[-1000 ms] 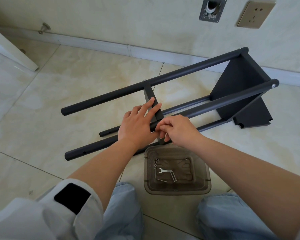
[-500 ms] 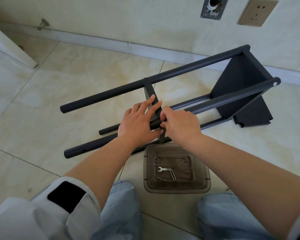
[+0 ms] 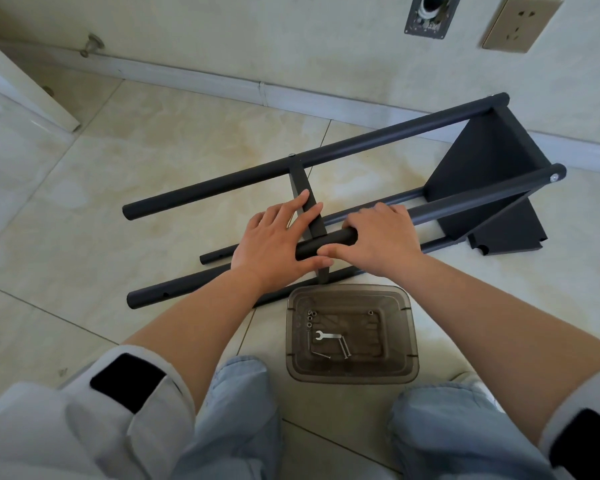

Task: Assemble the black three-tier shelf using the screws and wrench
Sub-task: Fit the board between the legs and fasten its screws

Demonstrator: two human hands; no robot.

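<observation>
Both grips are on the near upper black round metal post (image 3: 326, 242) of the black three-tier shelf frame (image 3: 482, 174), which lies on its side on the glossy beige floor tiles (image 3: 153, 150). The right hand (image 3: 378, 237) now curls over the post, thumb beneath, where a second ago it pinched something small at the joint. The left hand (image 3: 274, 240) has its thumb under the post and its straight fingers along the flat black middle-tier panel (image 3: 307, 202), as before. Likely the screw there is seated by hand, so the person is steadying or aligning the post. The small silver wrench (image 3: 328, 336) and spare silver screws (image 3: 344, 348) lie untouched in the smoky clear plastic tray (image 3: 409, 341) by the knees.
</observation>
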